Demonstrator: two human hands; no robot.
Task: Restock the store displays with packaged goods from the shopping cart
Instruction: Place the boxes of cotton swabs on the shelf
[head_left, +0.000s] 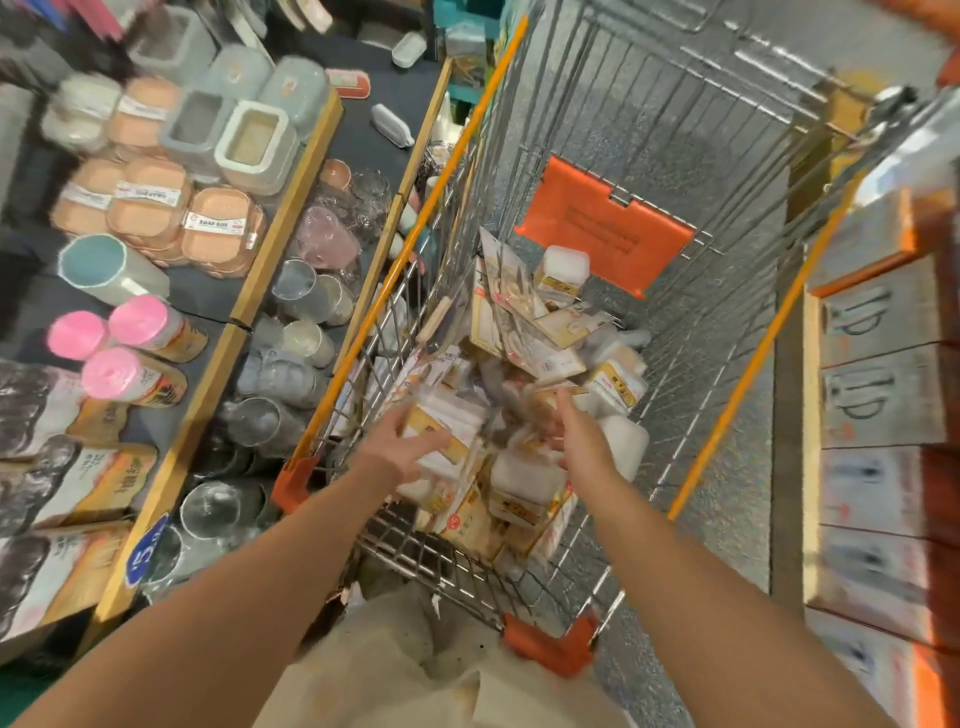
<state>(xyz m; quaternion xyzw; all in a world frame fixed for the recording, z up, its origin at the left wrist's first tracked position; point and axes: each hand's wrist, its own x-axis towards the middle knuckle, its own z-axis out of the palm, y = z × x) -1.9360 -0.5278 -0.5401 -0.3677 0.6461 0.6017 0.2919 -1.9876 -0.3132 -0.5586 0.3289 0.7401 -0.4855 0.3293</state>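
Observation:
A wire shopping cart (717, 395) with orange trim stands in front of me. A pile of packaged goods (545, 338) lies in it: white plastic boxes with yellow labels and flat carded packs. My left hand (410, 441) reaches in at the near left and grips a white box with a yellow label (447, 436). My right hand (576, 436) is down among the packages beside it, its fingers touching a clear-wrapped pack (535, 415). Blur hides whether those fingers have closed on it.
A display shelf (291, 208) runs along the cart's left, holding orange soap boxes (213, 228), grey lidded containers, pink-capped cans (130, 374) and bagged goods. Its lower tier carries glass cups (306, 296). Stacked boxes (883, 415) stand on the right. The cart's orange flap (602, 228) lies at its far end.

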